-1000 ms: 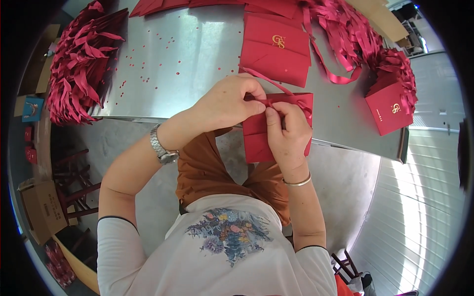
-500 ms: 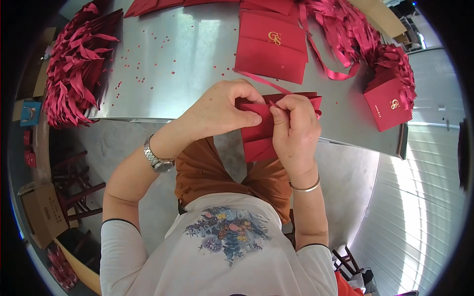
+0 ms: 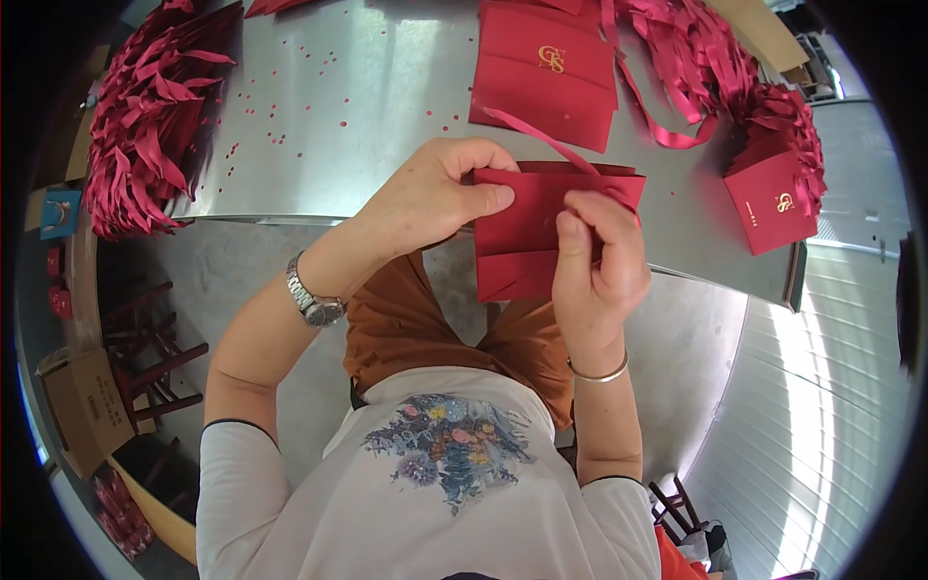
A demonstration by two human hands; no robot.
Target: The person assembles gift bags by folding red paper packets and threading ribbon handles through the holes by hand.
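A red folded paper bag point(image 3: 527, 217) is held over the near edge of the table, its crease and lower fold facing up. My left hand point(image 3: 435, 193) pinches its upper left edge between thumb and fingers. Across its upper right rim runs a narrow red ribbon point(image 3: 541, 138), whose loose end lies toward the far left. My right hand point(image 3: 607, 261) is closed in front of the bag's right side, beside the ribbon. Its curled fingers hide whatever is between them.
Flat red bags point(image 3: 543, 72) lie just beyond my hands on the metal table point(image 3: 387, 126). Ribboned bags are heaped at the left point(image 3: 155, 135) and far right point(image 3: 773, 188). Small red paper dots dot the tabletop. Stools and a cardboard box point(image 3: 87, 411) stand at the left.
My right hand has moved right and slightly down, away from the bag's upper middle. More of the bag's front panel shows. My left hand keeps its pinch on the edge.
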